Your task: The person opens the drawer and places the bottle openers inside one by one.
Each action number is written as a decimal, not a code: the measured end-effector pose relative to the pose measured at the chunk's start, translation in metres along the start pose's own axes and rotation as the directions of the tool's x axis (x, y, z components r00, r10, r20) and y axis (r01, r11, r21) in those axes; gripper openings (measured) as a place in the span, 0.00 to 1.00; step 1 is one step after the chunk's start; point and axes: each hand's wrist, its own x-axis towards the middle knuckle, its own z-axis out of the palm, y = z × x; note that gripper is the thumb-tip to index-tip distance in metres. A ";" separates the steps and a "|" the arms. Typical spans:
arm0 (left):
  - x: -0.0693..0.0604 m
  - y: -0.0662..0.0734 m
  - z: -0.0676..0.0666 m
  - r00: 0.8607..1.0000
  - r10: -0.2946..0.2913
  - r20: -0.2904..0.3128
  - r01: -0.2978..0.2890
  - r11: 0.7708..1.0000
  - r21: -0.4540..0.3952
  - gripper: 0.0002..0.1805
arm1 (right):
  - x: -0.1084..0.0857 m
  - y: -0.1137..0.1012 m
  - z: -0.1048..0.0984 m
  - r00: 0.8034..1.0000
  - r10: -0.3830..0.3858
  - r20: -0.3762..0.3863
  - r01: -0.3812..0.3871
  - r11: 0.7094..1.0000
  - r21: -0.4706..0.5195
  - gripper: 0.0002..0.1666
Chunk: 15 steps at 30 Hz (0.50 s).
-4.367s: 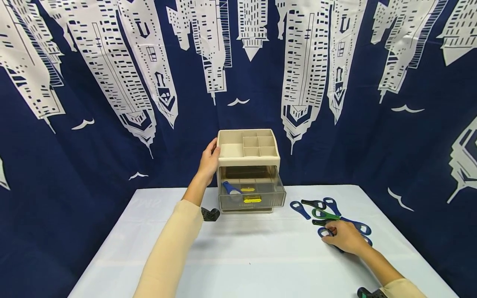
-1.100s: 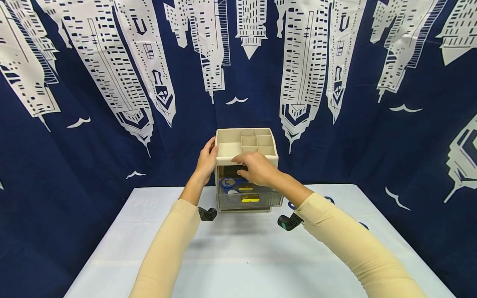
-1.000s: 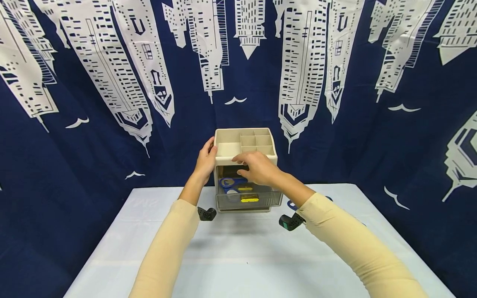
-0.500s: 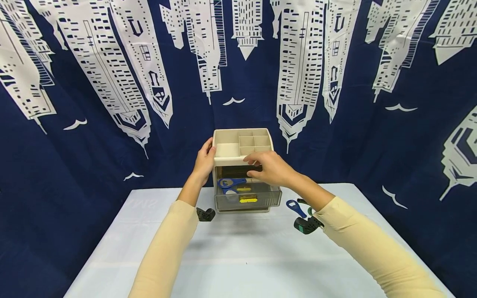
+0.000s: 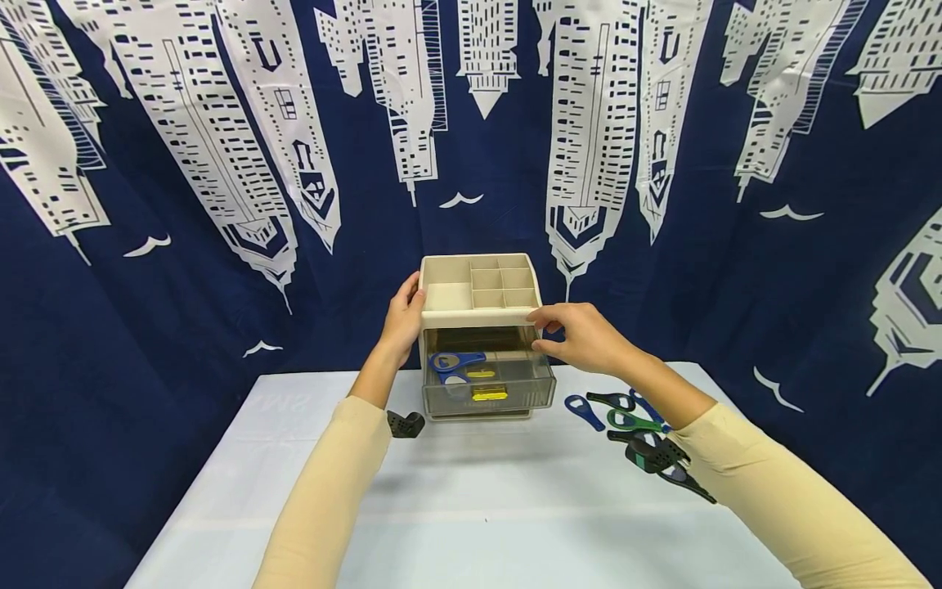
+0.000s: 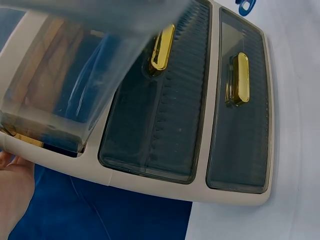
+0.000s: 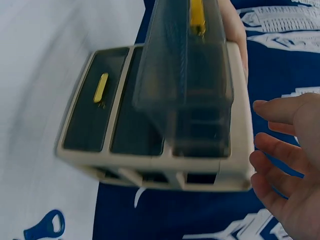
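A beige desktop organizer [image 5: 482, 316] stands at the back of the table, its smoky clear top drawer [image 5: 456, 399] pulled out. Two blue bottle openers [image 5: 458, 360] lie inside that drawer. My left hand [image 5: 401, 321] rests against the organizer's left side; in the left wrist view part of this hand [image 6: 17, 192] shows at the organizer's edge. Near the organizer's front right corner is my right hand [image 5: 585, 337], over the drawer's right side. The right wrist view shows its relaxed, spread fingers [image 7: 280, 150] with nothing between them.
Several blue, black and green bottle openers [image 5: 633, 421] lie on the white table [image 5: 471, 491] to the right, partly hidden by the right wrist's camera [image 5: 648, 455]. Two lower drawers [image 6: 240, 135] of the organizer are closed. A dark blue printed cloth [image 5: 368, 327] hangs behind.
My right hand went from the bottle openers on the table to the drawer, where a second blue bottle opener now lies. It then moved right, away from it. The left hand stayed put.
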 end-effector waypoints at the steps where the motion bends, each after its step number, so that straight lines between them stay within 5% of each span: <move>1: 0.000 0.000 0.000 1.000 0.001 0.001 -0.001 1.000 -0.001 0.28 | -0.003 0.003 -0.001 1.000 0.011 -0.002 -0.011 1.000 -0.004 0.23; 15: 0.000 0.001 0.001 1.000 0.012 0.002 -0.012 1.000 -0.025 0.28 | -0.050 0.043 0.002 0.991 0.131 0.015 -0.131 0.991 0.004 0.21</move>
